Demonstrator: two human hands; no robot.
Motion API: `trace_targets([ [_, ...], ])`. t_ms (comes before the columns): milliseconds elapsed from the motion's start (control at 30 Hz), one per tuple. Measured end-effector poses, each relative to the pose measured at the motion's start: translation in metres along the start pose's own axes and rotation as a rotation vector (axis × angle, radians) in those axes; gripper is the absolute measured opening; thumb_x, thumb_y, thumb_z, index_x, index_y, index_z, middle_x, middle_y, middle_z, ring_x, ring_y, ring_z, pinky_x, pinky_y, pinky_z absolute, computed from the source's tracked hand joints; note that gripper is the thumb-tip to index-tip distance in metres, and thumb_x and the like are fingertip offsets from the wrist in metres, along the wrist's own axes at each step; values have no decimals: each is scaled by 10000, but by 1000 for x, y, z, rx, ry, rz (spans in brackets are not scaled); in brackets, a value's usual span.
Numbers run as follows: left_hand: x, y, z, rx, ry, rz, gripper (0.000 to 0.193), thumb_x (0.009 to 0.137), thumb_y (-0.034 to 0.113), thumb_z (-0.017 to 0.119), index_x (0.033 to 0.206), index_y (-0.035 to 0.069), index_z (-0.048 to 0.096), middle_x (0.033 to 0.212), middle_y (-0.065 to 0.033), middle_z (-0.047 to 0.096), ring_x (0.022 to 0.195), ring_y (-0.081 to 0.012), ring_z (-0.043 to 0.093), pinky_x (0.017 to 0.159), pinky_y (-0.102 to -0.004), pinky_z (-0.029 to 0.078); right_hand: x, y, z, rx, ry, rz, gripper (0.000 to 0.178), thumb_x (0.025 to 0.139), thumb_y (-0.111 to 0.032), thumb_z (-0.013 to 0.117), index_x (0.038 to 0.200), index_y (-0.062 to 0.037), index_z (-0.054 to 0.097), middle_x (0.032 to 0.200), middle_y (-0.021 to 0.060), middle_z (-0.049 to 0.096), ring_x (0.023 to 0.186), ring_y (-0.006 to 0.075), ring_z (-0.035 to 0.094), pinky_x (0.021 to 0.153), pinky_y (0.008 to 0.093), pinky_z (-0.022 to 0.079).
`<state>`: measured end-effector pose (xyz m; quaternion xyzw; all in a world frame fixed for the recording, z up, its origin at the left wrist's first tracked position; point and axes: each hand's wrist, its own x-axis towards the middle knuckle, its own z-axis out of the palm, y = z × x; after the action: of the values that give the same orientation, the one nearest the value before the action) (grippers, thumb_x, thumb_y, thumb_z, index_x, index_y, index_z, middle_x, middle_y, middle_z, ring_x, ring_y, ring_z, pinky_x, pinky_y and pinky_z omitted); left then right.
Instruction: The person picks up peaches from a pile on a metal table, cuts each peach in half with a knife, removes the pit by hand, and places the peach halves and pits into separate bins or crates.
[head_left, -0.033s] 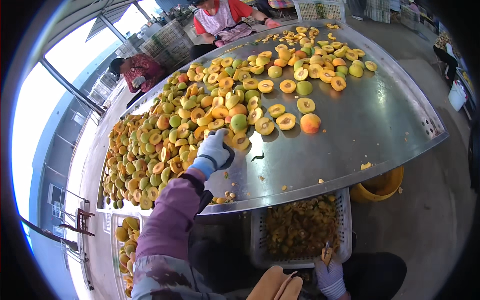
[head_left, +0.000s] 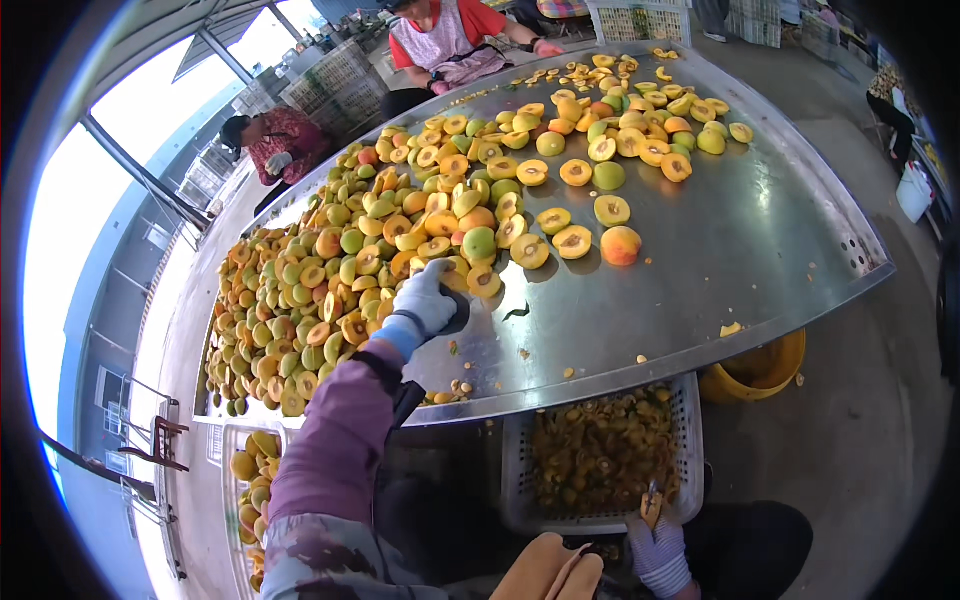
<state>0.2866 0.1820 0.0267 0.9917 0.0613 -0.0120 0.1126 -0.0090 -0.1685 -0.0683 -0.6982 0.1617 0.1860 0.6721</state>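
Steel table (head_left: 700, 270) heaped with halved fruit (head_left: 400, 230); left hand (head_left: 428, 297) outstretched, fingers curled on fruit; right hand (head_left: 658, 545) low, clamped on small knife (head_left: 652, 503).

White-gloved left hand (head_left: 428, 298), mauve sleeve (head_left: 338, 440), orange-yellow and green halved fruit (head_left: 400, 220), grey steel table (head_left: 720, 250), yellow bucket (head_left: 762, 372)

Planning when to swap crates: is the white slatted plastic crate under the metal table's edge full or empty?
Partly full: the white slatted plastic crate holds a layer of brownish-orange fruit scraps below its rim.
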Motion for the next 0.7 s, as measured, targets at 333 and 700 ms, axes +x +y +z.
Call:
trace_targets([
  [333,-217,60,35,-1911,-488,-28,775,824,713,434,1192,33,494,982,-192,620,677,-189,613,431,-229,421,-42,-67,35,-485,78,-702,260,843,-202,636,969,-25,495,649,194,587,559,381,587,477,419,459],
  [700,-303,100,55,-1761,-480,20,679,911,574,424,1201,-33,515,1044,-134,612,930,-207,606,814,-305,491,-67,-52,46,-849,105,-787,380,856,-296,606,1005,28,475,589,131,579,488,298,596,442,398,475],
])
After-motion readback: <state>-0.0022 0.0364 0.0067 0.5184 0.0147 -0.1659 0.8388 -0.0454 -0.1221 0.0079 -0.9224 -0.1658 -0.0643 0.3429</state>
